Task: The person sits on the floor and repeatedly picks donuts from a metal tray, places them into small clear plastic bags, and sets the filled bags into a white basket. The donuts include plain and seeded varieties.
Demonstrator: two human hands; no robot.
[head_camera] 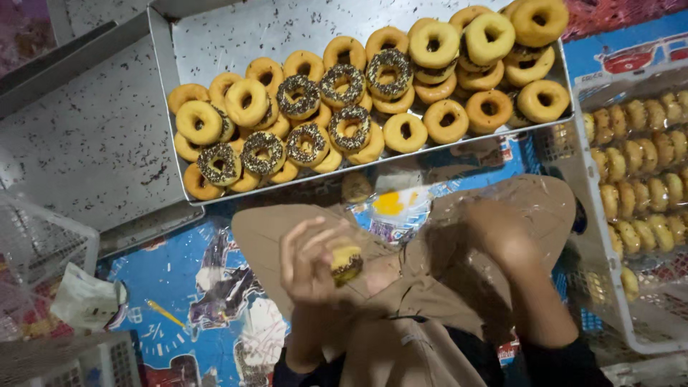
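Surroundings: floor-level work area, flat even lighting.

You are seated over a blue printed floor mat (172,279) with cartoon figures; it runs under and to the left of your grip. Ahead of the grip lies a speckled metal tray (215,36), resting on a larger speckled metal sheet (79,143) that extends to the far left. To the right of the grip stands a white plastic crate (609,236). Left of the grip sits a white wire basket (43,236), with crumpled white paper (86,301) just beside it. No walls or windows are in view.
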